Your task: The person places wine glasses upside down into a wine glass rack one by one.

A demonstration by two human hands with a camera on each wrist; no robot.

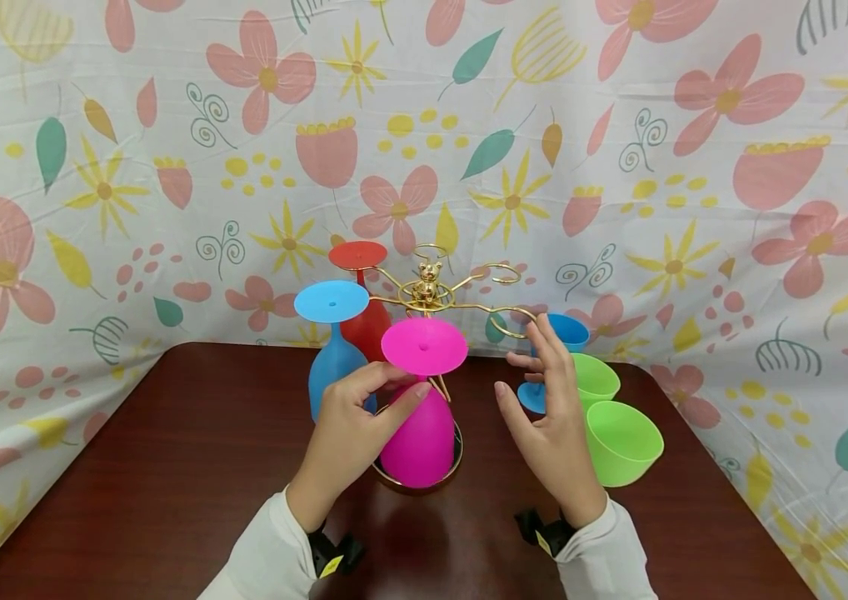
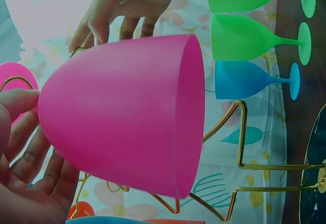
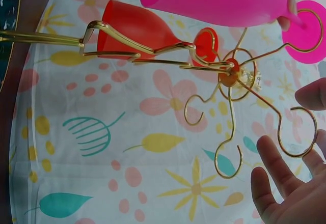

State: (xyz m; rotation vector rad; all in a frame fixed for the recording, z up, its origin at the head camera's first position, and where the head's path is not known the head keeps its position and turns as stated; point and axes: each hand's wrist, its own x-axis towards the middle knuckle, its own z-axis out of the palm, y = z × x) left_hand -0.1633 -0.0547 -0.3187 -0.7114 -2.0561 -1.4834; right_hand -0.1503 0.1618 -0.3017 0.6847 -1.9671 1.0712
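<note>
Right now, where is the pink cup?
The pink cup is upside down in the middle of the head view, its stem in the left hand, just right of an upside-down blue cup.

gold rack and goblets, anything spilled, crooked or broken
Nothing stands out: the pink goblet and red goblet are upside down at the gold rack, the green goblets stand upright, with no visible spill or damage.

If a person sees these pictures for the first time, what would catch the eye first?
Most likely the bright pink goblet, upside down at the front of the gold rack, its stem pinched by the left grip. Next, perhaps, the small gold bear on top of that rack, in front of the flowered cloth. Then the two light-green goblets, standing upright on the table at the right.
</note>
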